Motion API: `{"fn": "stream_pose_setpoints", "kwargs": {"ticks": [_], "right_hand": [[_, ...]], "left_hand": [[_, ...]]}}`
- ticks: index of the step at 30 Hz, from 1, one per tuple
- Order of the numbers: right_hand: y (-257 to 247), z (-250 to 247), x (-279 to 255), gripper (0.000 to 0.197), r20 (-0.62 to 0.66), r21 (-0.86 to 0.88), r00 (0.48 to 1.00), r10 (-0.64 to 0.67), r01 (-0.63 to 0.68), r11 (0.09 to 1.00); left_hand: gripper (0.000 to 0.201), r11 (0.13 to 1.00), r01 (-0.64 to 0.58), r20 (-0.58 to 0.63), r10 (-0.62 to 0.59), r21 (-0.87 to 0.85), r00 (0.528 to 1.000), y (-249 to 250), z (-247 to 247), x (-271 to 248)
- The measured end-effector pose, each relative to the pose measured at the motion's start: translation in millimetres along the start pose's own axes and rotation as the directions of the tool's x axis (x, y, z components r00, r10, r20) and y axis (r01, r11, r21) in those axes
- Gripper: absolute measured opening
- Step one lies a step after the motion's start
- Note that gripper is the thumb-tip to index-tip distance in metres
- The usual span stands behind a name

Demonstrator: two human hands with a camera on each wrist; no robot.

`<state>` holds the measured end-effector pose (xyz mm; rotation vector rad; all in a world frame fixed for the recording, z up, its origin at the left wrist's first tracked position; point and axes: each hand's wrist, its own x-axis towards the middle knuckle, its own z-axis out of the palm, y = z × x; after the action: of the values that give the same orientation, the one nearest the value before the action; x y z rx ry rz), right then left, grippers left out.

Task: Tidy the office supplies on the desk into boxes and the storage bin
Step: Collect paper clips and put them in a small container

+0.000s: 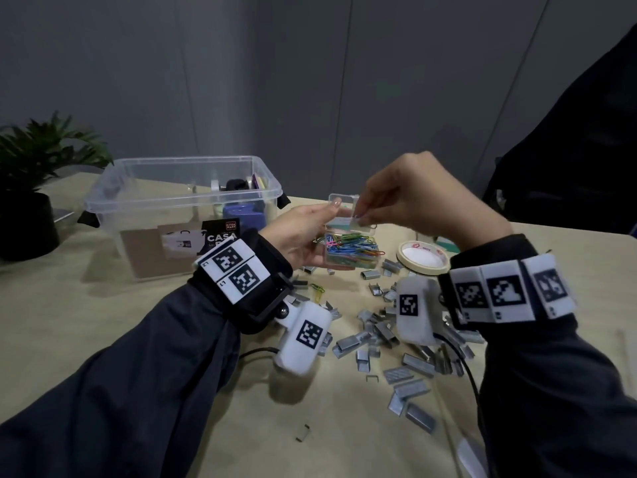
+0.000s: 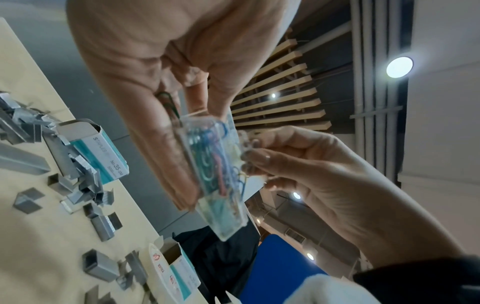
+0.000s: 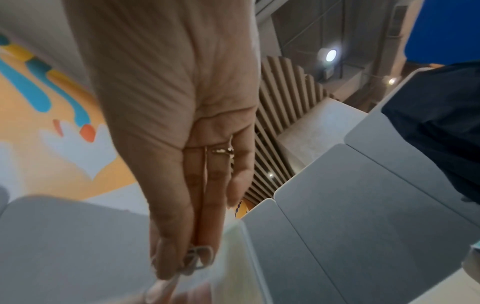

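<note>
- Grey wall panels back a beige desk (image 1: pixel 144 339).
- Left hand (image 1: pixel 303 232): raised above the desk, fingers wrapped around a clear paper clip box (image 1: pixel 350 250) filled with coloured clips.
- Right hand (image 1: pixel 410 201): fingertips pinch the box's open lid (image 1: pixel 355 220) at its front edge.
- Loose staple strips (image 1: pixel 413 363) lie scattered on the desk below both hands.
- Tape roll (image 1: pixel 422 257): flat on the desk, just right of the box.
- Clear storage bin (image 1: pixel 179 215): rear left, lid off, holding several items.
- Potted plant (image 1: pixel 31 188): far left.

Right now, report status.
Left hand holds clear plastic paper-clip box. Right hand pinches its lid. Loose grey staple strips below.
</note>
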<state>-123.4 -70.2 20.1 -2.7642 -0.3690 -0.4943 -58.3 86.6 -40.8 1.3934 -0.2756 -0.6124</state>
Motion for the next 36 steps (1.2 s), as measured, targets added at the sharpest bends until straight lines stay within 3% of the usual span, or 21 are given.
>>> {"fn": "stream_pose_setpoints", "kwargs": {"ticks": [5,10,16,21,27,32,34,36], "right_hand": [[-6.7,13.8,1.3,0.017,0.060,-0.202,0.997,0.048,-0.035,0.979],[-12.0,16.8,0.4,0.016,0.071,-0.275,0.995,0.069,-0.047,0.960],[-12.9,18.1,1.0,0.021,0.101,-0.247,0.994,0.038,-0.012,0.969],[-9.7,13.8,1.3,0.021,0.076,-0.101,0.997,0.005,0.003,0.995],[-9.7,18.6,2.8,0.016,0.065,-0.099,0.998,0.011,-0.005,0.995],[-2.5,2.8,1.2,0.009,-0.039,-0.040,0.999,0.014,-0.016,0.999],[0.3,-6.3,-1.5,0.005,0.007,-0.054,0.998,0.059,-0.058,0.997],[1.7,-13.9,-5.2,0.012,0.145,-0.071,0.978,0.151,-0.141,0.987]], "left_hand": [[0.029,1.000,0.008,0.005,-0.008,0.015,1.000,-4.4,5.5,1.6],[0.030,1.000,0.022,-0.002,-0.022,0.006,1.000,-4.2,8.1,2.2],[0.030,1.000,0.019,0.013,-0.019,0.015,1.000,-3.5,9.2,1.5],[0.029,1.000,0.026,-0.004,-0.026,0.001,1.000,0.0,6.1,0.0],[0.030,0.999,0.044,-0.007,-0.044,-0.007,0.999,1.1,7.9,-1.7],[0.031,0.997,0.064,-0.027,-0.065,-0.031,0.998,1.8,5.2,-0.2],[0.033,0.998,0.057,-0.039,-0.058,-0.026,0.998,3.3,2.7,0.1],[0.034,0.999,0.043,-0.061,-0.045,-0.028,0.997,5.2,0.7,-0.5]]}}
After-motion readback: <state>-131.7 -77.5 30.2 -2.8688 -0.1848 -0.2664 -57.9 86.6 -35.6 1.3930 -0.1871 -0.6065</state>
